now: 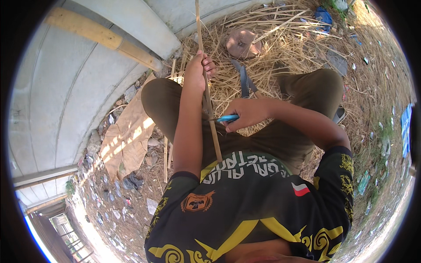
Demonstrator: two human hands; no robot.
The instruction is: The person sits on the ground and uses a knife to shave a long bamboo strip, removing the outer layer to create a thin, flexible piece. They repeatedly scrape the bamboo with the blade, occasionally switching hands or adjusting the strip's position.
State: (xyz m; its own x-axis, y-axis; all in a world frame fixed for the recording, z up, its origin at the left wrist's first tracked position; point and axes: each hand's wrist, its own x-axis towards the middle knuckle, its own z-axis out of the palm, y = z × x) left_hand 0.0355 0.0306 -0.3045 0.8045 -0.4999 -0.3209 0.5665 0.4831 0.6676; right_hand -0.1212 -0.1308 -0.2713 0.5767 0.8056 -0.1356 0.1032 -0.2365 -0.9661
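My left hand (201, 70) is closed around a long, narrow bamboo strip (213, 139) in its upper part. The strip runs from the top of the picture down to my shirt, between my knees. In my right hand (246, 115), a slim blue tool (228, 118) is gripped, its thin dark tip against the strip's lower half. Whether it is a pen or a cutter, I cannot tell. Beyond my right hand lies a dark blade (244, 80), over loose strips. A round wooden block (243, 44) sits farther off among them.
Several pale bamboo strips (280, 33) litter the ground ahead. A brown cardboard sheet (127, 136) lies left of my knee. A thick bamboo pole (98, 35) juts beside the grey wall (52, 92). A blue plastic bag (323, 18) is at the far right.
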